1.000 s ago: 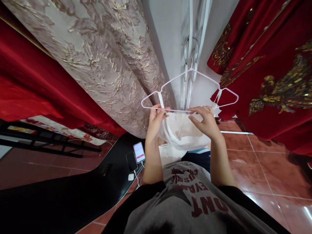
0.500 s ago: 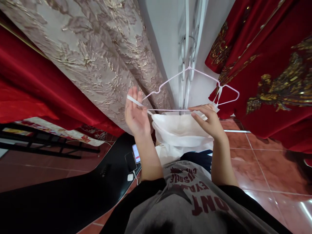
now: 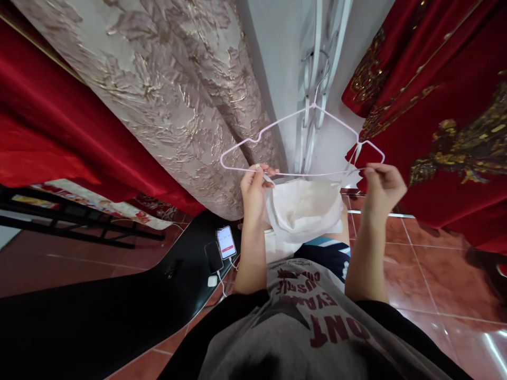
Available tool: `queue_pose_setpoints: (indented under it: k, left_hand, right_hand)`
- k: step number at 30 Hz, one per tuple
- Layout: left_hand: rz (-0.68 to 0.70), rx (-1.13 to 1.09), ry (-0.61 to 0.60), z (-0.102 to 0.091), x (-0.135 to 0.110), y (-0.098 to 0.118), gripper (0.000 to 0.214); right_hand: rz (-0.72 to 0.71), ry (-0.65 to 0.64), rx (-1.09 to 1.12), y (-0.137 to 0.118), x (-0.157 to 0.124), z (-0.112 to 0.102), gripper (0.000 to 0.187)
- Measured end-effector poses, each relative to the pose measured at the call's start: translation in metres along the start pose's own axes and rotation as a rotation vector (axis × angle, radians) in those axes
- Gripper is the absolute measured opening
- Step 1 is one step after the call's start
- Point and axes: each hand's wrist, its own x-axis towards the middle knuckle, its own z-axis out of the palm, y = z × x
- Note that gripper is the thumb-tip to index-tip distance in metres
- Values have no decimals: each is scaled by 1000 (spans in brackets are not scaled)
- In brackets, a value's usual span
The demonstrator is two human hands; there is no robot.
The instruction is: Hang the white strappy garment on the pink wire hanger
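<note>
Along the pink hanger's [image 3: 314,106] lower bar, your left hand [image 3: 253,189] pinches the left part, your right hand [image 3: 383,187] the right end. White fabric [image 3: 309,208] hangs below the hanger.

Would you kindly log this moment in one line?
left hand: on pink hanger; right hand: at its right end; white garment: below; strap: over hanger

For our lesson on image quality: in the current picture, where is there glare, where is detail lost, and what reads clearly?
Head view: streaks of glare on the tiled floor, lower right; head view: the black surface sinks into near-uniform darkness, lower left; head view: the pink hanger reads clearly, but a pixelated patch touches the lit phone.
</note>
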Motion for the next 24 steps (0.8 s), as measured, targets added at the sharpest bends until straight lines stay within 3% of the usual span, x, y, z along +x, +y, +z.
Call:
queue_pose_setpoints:
  k: [2, 5, 8, 12, 15, 20, 24]
  left_hand:
    - [5, -20, 5, 0, 3, -2, 27]
    - [4, -25, 32, 1, 5, -5, 28]
    - [9, 9, 48, 1, 5, -5, 30]
    - [26, 50, 33, -3, 6, -1, 33]
    - [31, 65, 41, -6, 9, 1, 31]
    - [0, 12, 8, -7, 10, 4, 30]
    - [-2, 13, 3, -6, 7, 5, 35]
  right_hand:
    - [191, 83, 15, 12, 8, -10, 7]
    - [338, -130, -1, 16, 5, -11, 12]
    - [317, -330, -26, 8, -9, -1, 14]
    - [232, -369, -60, -9, -19, 3, 22]
    - [175, -388, 58, -24, -13, 2, 12]
    - [-27, -206, 212, -16, 21, 23, 33]
    - [-79, 169, 175, 20, 39, 29, 41]
